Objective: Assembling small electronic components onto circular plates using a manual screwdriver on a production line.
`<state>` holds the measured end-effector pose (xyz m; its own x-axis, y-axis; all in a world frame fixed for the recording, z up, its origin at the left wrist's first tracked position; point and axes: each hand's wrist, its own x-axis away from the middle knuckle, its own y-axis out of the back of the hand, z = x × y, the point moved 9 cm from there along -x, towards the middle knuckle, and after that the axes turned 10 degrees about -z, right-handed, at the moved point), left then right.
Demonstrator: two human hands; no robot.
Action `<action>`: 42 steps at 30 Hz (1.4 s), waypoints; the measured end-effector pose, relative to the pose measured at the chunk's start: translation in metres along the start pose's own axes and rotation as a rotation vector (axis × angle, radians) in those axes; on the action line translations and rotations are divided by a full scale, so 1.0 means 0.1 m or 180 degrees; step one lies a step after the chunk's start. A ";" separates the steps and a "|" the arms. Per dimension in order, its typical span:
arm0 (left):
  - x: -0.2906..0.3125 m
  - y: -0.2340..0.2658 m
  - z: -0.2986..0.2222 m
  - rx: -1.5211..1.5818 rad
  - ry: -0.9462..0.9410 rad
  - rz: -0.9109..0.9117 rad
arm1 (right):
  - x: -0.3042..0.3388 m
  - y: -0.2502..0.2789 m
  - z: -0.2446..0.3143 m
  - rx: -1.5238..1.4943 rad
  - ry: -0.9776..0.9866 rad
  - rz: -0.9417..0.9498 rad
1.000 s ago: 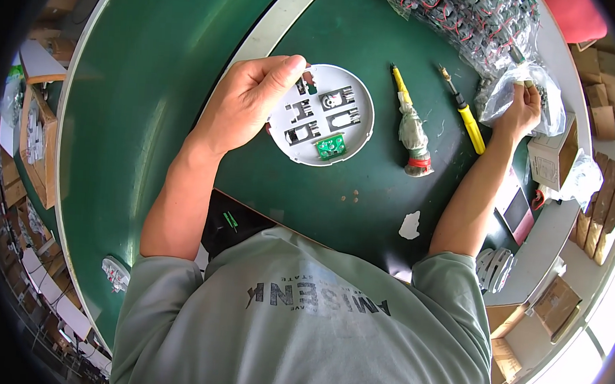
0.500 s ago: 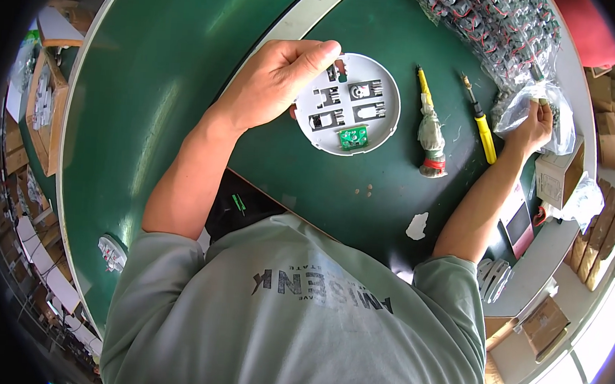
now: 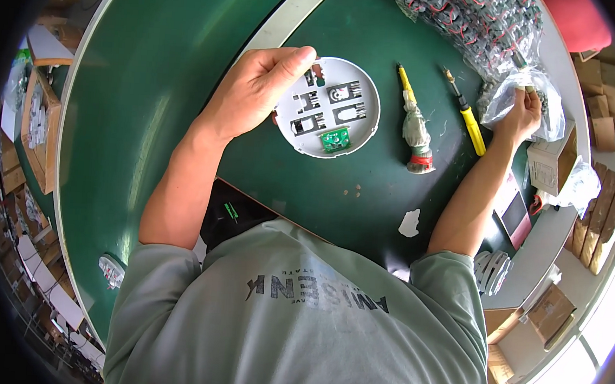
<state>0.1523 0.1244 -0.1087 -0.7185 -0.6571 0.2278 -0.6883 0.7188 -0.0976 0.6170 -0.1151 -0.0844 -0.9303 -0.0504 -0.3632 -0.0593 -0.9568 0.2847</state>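
Left hand (image 3: pixel 254 90), thumb uppermost, pinches one round white case (image 3: pixel 362 132); outstretched, the right hand (image 3: pixel 519 119) meets one clear bag (image 3: pixel 503 98), its grip hard to tell. Two yellow tools (image 3: pixel 472 128) lie between.

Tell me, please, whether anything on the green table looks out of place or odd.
A ragged white patch breaks the green table, perhaps a scrap or worn spot; small brownish specks lie to its left. The wrapping around one yellow tool looks bunched, perhaps makeshift.
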 end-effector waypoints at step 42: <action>-0.94 1.78 -0.97 -0.2778 -0.1837 -0.2222 | 0.14 -0.03 0.09 0.0272 0.0287 -0.0066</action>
<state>0.1070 0.3355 -0.0533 -0.3190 -0.8019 -0.5051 -0.8018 -0.0558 0.5950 0.6012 -0.1101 -0.0827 -0.8926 -0.0600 -0.4469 -0.1124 -0.9302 0.3494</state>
